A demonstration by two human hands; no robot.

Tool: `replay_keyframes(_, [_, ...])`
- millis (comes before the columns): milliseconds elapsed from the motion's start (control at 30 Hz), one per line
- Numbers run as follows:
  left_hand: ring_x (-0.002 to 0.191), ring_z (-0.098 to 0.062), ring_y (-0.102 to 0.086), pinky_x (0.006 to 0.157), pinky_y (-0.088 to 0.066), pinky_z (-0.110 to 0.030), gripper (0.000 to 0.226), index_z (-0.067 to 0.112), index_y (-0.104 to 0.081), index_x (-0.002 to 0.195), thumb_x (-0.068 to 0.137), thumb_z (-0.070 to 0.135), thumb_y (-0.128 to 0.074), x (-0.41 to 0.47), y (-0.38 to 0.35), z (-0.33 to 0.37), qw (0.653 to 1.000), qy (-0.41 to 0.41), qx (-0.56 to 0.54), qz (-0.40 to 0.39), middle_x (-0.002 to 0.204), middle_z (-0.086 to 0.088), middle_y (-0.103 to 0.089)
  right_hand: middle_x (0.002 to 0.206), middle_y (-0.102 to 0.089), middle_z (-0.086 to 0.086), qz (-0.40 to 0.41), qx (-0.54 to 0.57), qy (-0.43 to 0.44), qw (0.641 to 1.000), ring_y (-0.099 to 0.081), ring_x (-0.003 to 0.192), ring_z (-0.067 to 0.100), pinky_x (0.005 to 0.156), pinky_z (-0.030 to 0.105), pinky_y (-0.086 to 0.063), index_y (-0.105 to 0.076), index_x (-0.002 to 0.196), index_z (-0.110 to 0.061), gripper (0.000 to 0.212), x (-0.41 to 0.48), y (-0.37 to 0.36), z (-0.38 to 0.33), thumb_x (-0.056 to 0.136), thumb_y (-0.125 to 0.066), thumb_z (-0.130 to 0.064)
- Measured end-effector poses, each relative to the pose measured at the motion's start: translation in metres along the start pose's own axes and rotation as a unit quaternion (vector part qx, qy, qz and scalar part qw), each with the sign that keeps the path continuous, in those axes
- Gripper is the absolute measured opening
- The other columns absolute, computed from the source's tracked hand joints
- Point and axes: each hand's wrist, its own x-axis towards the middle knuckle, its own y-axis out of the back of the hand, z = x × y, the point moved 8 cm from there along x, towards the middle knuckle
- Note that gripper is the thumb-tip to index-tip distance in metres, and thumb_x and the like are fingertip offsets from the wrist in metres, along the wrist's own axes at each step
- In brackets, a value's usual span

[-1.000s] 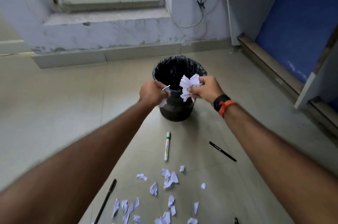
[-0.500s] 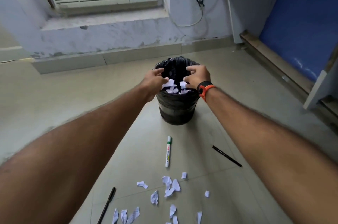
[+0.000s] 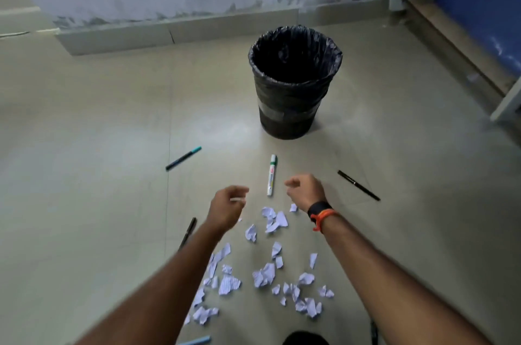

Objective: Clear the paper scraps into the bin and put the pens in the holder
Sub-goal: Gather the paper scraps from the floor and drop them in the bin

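Bin [image 3: 293, 108], black-lined, stands upright on the tiled floor [image 3: 98, 119]; used here as the landmark.

Both hands hover low over the floor on the near side of the bin. Left hand [image 3: 227, 209]: fingers loosely curled, a small white sliver showing at the fingertips, possibly a scrap; cannot tell if it is gripped. Right hand [image 3: 306, 192]: fingers curled inward, half closed, nothing seen in it. Black and orange wristband [image 3: 321, 213] on the right wrist.

Paper scraps [image 3: 265, 274]: many small white crumpled pieces scattered on the floor nearer the camera than the bin, under and between the forearms.

Pens, all lying flat on the floor:
- white marker [image 3: 271, 175], green cap end toward the bin, just in front of it, between the two hands.
- teal-tipped pen [image 3: 183, 158], to the bin's left and nearer the camera.
- black pen [image 3: 358, 185], to the bin's right and nearer.
- dark pen [image 3: 188, 232], further from the bin, partly hidden by the left forearm.

Pen holder not located in this view.
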Motion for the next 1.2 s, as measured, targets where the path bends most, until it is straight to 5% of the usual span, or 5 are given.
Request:
replay_keyframes(233, [0.102, -0.019, -0.064, 0.088, -0.047, -0.028, 0.037, 0.016, -0.066, 0.114, 0.086, -0.002, -0.049, -0.098, 0.059, -0.147, 0.977, 0.114, 0.120, 0.132, 0.114, 0.000, -0.068, 0.136, -0.049, 0.022, -0.048, -0.256, 0.092, 0.961, -0.044, 0.129, 0.036, 0.108, 0.035, -0.031, -0.056, 0.125, -0.004, 0.045, -0.028, -0.063, 0.048, 0.081, -0.052, 0.002])
replay_keyframes(500, [0.122, -0.034, -0.045, 0.104, -0.035, -0.036, 0.052, 0.008, -0.052, 0.131, 0.081, -0.009, -0.049, -0.157, 0.082, -0.178, 0.939, 0.174, 0.139, 0.262, 0.130, -0.014, -0.050, 0.125, -0.057, 0.015, -0.001, -0.207, 0.149, 0.967, -0.049, 0.116, 0.036, 0.100, 0.038, -0.039, -0.057, 0.124, -0.007, 0.053, -0.067, -0.105, 0.003, 0.077, -0.044, 0.011])
replay_keyframes(700, [0.130, -0.033, -0.034, 0.102, -0.040, -0.040, 0.073, 0.019, -0.021, 0.149, 0.087, 0.005, -0.058, -0.149, 0.070, -0.196, 0.924, 0.260, 0.188, 0.207, 0.151, -0.007, -0.024, 0.147, -0.039, 0.014, -0.116, -0.286, 0.235, 0.921, -0.036, 0.132, 0.036, 0.110, 0.035, -0.029, -0.043, 0.140, -0.007, 0.062, -0.046, -0.141, -0.029, 0.081, -0.046, 0.012])
replay_keyframes(1000, [0.122, -0.025, -0.041, 0.097, -0.042, -0.031, 0.056, 0.025, -0.039, 0.137, 0.088, 0.002, -0.052, -0.169, 0.057, -0.197, 0.933, 0.183, 0.247, 0.189, 0.142, 0.000, -0.037, 0.124, -0.059, 0.013, -0.116, -0.294, 0.347, 0.883, -0.050, 0.119, 0.033, 0.101, 0.038, -0.040, -0.061, 0.115, -0.006, 0.043, -0.121, -0.198, -0.060, 0.078, -0.045, 0.009])
replay_keyframes(1200, [0.123, -0.031, -0.051, 0.102, -0.041, -0.037, 0.056, 0.015, -0.043, 0.140, 0.088, -0.005, -0.048, -0.181, 0.102, -0.209, 0.900, 0.272, 0.045, 0.337, 0.139, -0.009, -0.047, 0.127, -0.055, 0.016, -0.244, -0.355, 0.506, 0.747, -0.049, 0.115, 0.035, 0.087, 0.046, -0.047, -0.053, 0.127, -0.003, 0.047, -0.200, -0.273, -0.087, 0.082, -0.051, 0.008])
